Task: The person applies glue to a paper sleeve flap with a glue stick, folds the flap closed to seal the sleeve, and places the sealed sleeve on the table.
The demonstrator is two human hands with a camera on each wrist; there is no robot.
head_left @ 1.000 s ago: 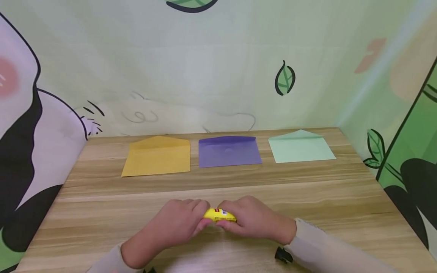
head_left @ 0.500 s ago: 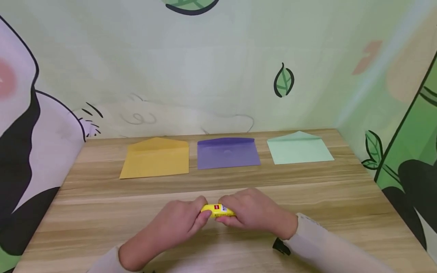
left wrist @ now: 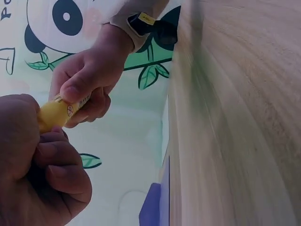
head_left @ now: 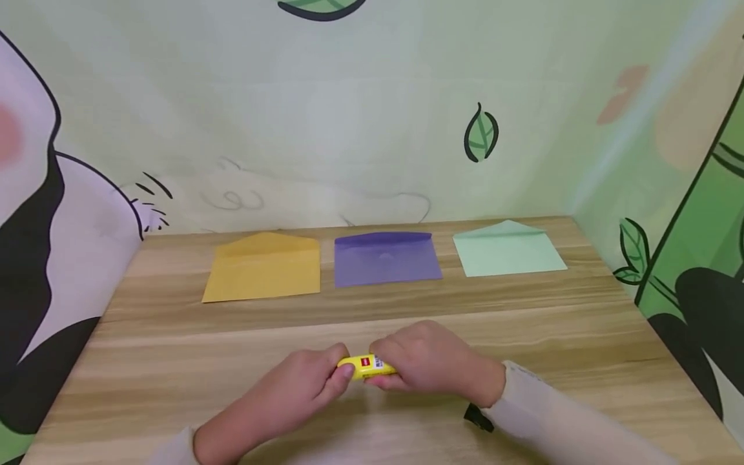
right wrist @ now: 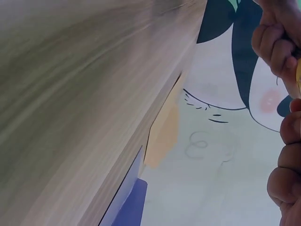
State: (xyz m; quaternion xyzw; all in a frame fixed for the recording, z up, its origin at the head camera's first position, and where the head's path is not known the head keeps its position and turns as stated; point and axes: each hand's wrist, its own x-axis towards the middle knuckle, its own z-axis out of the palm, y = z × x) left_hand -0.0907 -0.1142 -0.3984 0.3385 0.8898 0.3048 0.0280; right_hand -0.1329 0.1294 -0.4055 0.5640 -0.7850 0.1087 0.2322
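Note:
Both my hands hold a yellow glue stick (head_left: 365,366) with a red logo and a white label, out in front of the three envelopes. My left hand (head_left: 305,381) pinches its left end between thumb and curled fingers. Around its right end, my right hand (head_left: 427,360) grips with thumb and fingers. In the left wrist view the glue stick (left wrist: 54,114) spans the space between the two hands, raised off the table. The right wrist view catches only a sliver of yellow at its edge. Both ends are covered by the fingers.
At the back of the wooden table (head_left: 174,381) lie a yellow envelope (head_left: 264,271), a purple envelope (head_left: 386,261) and a mint envelope (head_left: 508,250), flaps toward the wall. A printed cloth backdrop (head_left: 349,129) rises behind. A black wrist device (head_left: 478,418) hangs at the right cuff.
The hands and glue stick have shifted slightly left. The left thumb now lies along the front of the glue stick, and more of the red logo shows. The envelopes have stayed put.

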